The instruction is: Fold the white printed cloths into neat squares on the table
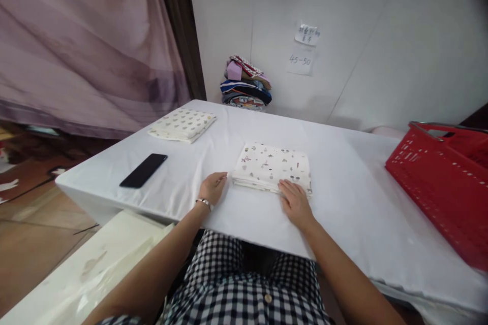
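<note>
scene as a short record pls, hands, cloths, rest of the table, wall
left hand: fingertips at near left corner of front cloth
right hand: resting on its near edge, toward the right
front cloth: folded, small scattered print
other cloth: folded, far left
black phone: flat, left side
red basket: right side
wall paper: reads 45-50

Looking forward and down from head height, above the checked clothing. Facing across the white table to the pale wall. Viewing left hand and right hand from close by, cropping the red basket at right edge.
</note>
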Available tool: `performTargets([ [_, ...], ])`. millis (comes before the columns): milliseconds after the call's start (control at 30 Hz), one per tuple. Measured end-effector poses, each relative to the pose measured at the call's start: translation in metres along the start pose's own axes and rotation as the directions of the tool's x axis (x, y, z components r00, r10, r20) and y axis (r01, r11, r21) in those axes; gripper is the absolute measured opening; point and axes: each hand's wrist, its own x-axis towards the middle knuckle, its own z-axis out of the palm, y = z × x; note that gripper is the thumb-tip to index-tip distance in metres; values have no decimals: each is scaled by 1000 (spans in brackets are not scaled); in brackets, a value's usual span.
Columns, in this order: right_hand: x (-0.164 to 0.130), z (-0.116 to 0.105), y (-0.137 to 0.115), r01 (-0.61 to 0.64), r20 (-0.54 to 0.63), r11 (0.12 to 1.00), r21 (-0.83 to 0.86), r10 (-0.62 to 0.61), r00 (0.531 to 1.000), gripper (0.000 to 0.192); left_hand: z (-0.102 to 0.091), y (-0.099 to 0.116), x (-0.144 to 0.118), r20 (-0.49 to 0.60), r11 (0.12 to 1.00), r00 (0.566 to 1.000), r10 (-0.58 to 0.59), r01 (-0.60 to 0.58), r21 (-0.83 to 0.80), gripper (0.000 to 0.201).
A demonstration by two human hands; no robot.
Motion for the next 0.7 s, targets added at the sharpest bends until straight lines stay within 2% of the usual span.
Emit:
performTargets([
  [233,-2,2,3,3,-13,1000,4,-3,1000,46,8,11,2,108,997,992,68,-63,-51,28],
  [400,-3,3,4,6,-23,1000,-1,-6,1000,47,13,17,6,143,997,990,-4,15,-81,31],
  [533,-2,3,4,9,-23,1000,-4,-9,1000,48,16,20,6,130,981,989,-64,86,-172,31],
  [700,-2,2,2,-1,-18,1000,-23,1,1000,47,19,22,8,99,975,990,-99,116,-189,26],
])
